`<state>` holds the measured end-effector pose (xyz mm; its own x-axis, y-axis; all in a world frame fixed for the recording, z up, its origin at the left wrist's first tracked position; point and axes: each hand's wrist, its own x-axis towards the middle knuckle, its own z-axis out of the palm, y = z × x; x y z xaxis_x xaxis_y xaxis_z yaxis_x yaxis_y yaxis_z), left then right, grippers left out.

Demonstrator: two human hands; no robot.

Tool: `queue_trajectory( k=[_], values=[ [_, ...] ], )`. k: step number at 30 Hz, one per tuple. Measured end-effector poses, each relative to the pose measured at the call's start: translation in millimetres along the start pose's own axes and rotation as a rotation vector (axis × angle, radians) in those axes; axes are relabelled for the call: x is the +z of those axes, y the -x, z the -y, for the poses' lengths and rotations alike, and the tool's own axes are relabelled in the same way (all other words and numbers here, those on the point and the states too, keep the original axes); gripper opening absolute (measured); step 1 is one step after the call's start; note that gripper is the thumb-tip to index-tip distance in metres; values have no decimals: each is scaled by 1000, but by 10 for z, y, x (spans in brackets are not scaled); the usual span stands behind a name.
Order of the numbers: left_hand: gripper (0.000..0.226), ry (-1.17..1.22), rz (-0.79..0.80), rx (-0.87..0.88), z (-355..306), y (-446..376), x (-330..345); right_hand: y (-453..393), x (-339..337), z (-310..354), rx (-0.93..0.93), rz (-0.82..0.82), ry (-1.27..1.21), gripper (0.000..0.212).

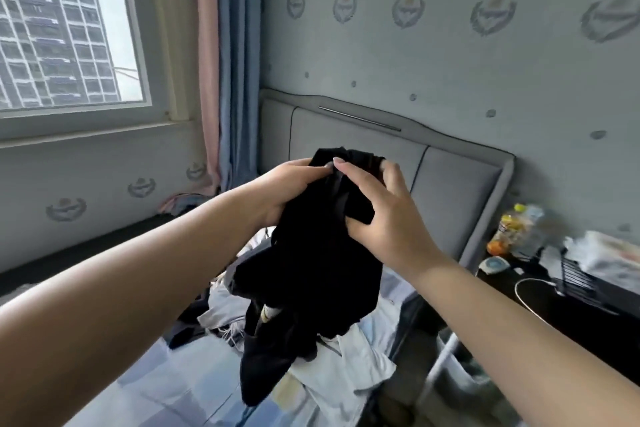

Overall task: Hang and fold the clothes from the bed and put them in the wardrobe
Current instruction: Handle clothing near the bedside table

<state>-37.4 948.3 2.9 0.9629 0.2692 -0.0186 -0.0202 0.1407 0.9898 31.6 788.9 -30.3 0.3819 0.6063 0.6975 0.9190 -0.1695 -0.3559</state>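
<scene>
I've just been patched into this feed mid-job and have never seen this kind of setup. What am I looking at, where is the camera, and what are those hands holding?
There is no machine here: a person wears one wide-angle camera on the head, looking forward and down, so the two bare arms reaching in are the person's own. The left hand and the right hand both grip the bunched top of a black garment, which hangs down above the bed. Under it, on the blue bedding, lies a heap of pale clothes. Behind stands a grey padded headboard. At right is a dark side table with bottles. No wardrobe is in view.
</scene>
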Motion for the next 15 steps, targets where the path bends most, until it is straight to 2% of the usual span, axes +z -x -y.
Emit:
queue_trajectory(
  k=[3, 5, 10, 15],
  values=[
    [14, 8, 82, -14, 16, -155, 392, 140, -252, -164, 47, -146, 55, 23],
    [14, -13, 197, -29, 64, -246, 681, 240, -510, -290, 101, -210, 118, 12],
    [18, -96, 484, -51, 215, -363, 1366, 555, -1297, -483, 292, -298, 289, 11],
    [20, -256, 569, 56, 298, -313, 2065, 1036, -1946, -544, 493, -234, 503, 30]
  ],
)
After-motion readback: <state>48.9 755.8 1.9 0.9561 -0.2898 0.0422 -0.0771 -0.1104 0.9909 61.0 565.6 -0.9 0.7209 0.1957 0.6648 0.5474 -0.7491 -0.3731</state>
